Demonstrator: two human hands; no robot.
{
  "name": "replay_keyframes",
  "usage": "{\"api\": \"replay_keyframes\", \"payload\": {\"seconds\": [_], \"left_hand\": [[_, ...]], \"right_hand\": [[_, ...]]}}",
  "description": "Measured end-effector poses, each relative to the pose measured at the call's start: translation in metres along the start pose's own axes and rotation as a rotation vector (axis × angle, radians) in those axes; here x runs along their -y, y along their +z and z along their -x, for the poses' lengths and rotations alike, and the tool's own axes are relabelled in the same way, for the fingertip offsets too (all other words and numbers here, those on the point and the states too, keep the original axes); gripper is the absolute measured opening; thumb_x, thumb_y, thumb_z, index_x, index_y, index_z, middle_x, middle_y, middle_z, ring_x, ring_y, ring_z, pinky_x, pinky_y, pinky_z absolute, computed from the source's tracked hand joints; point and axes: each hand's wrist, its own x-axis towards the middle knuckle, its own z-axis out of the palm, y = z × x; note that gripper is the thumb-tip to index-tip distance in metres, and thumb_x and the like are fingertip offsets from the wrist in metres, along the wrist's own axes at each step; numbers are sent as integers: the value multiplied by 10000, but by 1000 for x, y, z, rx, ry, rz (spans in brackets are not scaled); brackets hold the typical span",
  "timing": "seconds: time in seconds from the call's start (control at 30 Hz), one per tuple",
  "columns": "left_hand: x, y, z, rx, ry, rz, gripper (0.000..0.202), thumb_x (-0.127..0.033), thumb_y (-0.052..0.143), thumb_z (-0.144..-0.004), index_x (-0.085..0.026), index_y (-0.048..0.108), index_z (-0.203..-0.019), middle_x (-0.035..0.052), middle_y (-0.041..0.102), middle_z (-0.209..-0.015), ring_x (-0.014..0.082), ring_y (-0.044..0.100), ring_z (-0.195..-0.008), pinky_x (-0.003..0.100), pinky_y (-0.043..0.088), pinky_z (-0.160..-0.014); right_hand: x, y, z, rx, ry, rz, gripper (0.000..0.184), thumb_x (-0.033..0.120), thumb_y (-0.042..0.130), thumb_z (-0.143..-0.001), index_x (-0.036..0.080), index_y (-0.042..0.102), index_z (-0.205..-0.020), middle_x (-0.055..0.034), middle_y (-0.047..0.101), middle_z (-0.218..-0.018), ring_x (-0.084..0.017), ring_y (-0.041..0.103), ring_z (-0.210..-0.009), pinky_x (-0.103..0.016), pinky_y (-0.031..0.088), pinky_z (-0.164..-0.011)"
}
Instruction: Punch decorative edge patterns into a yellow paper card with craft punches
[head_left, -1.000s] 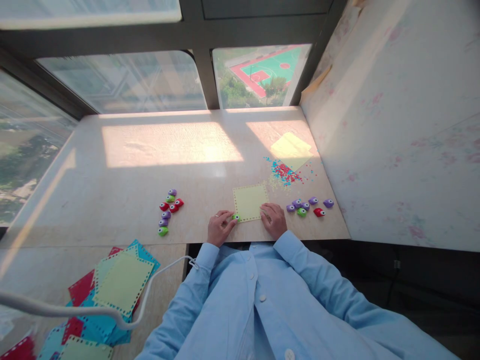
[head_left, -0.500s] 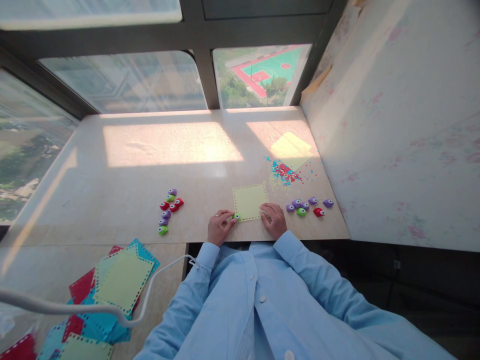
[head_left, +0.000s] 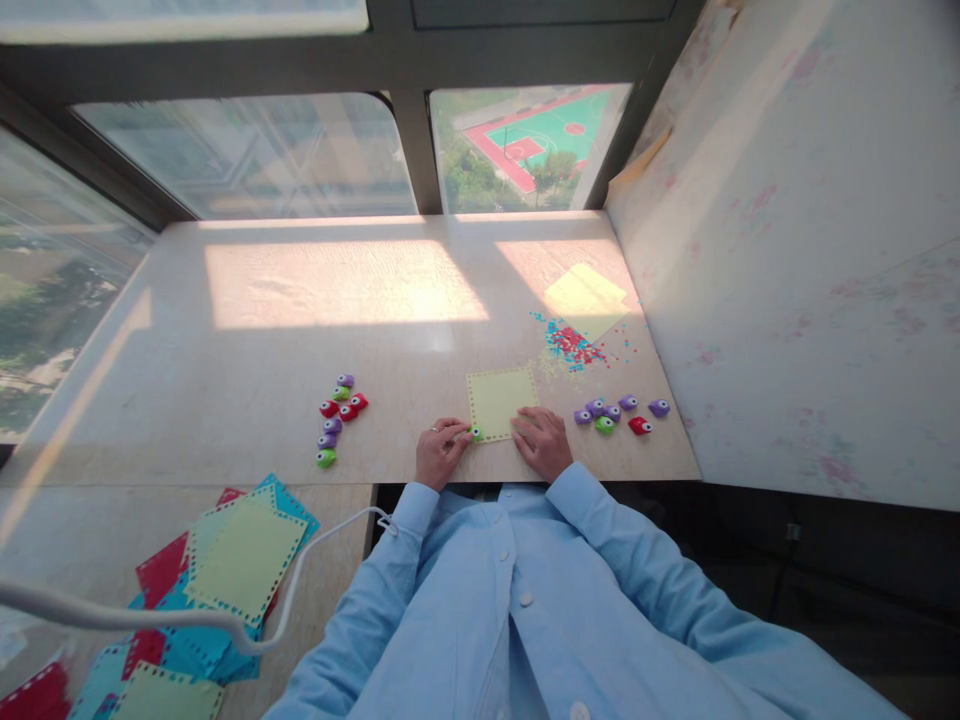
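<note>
A pale yellow sheet of paper (head_left: pixel 501 400) lies on the table with small punched holes along its edges. My left hand (head_left: pixel 441 452) grips a small green craft hole punch (head_left: pixel 476 433) between thumb and fingers at the sheet's lower left corner. On the sheet's lower right part rest the outstretched fingers of my right hand (head_left: pixel 544 443). To the right of that hand sits a group of purple, green and red punches, among them a red punch (head_left: pixel 640 426). Another group, with a green punch (head_left: pixel 325 458) at its near end, lies to the left of my left hand.
Red, blue and yellow paper dots (head_left: pixel 574 345) are scattered beyond the sheet, beside plain yellow paper (head_left: pixel 585 295). Punched coloured sheets (head_left: pixel 247 555) are piled at the lower left, with a white cable (head_left: pixel 187 620) crossing over them. A wall (head_left: pixel 787 300) borders the table's right side.
My right hand's fingers have slid a little to the left over the sheet. My left hand stays at the same corner with the green hole punch. The view has shifted slightly.
</note>
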Motion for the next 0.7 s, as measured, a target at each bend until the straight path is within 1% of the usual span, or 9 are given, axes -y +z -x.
{"api": "replay_keyframes", "payload": {"seconds": [0.27,0.43,0.5,0.6,0.7], "left_hand": [[-1,0,0,-1,12,5,253,-418,628,-864,-213,757,-936,66,693,-963,128,658,-709,246,539,-618],[-3,0,0,2,-5,0,267,-434,618,-866,-217,757,-938,64,693,-968,125,650,-699,247,533,-625],[-3,-1,0,7,-16,-4,273,-438,618,-862,-215,753,-946,65,692,-977,119,638,-675,248,527,-625],[-4,-2,-1,18,-44,-6,300,-438,610,-862,-206,734,-1006,70,691,-1012,102,594,-608,255,511,-617],[-6,-4,-2,3,-96,27,328,-443,579,-869,-196,709,-1041,73,694,-1030,110,581,-623,264,501,-640]], "right_hand": [[0,1,1,-7,-15,26,191,230,612,-858,226,690,-1032,-95,660,-1147,-260,555,-1093,-407,406,-895],[-1,2,0,-21,-21,10,188,236,608,-862,226,693,-1029,-96,666,-1134,-263,564,-1086,-415,416,-893],[-2,2,0,-55,-18,-21,183,236,598,-870,225,693,-1026,-94,674,-1117,-255,573,-1074,-415,426,-899],[-3,2,0,-128,0,-78,170,228,576,-885,221,694,-1007,-87,690,-1069,-240,590,-1044,-412,442,-905],[-4,2,0,-169,8,-122,158,225,568,-891,221,698,-982,-81,701,-1028,-232,607,-1011,-415,457,-899]]}}
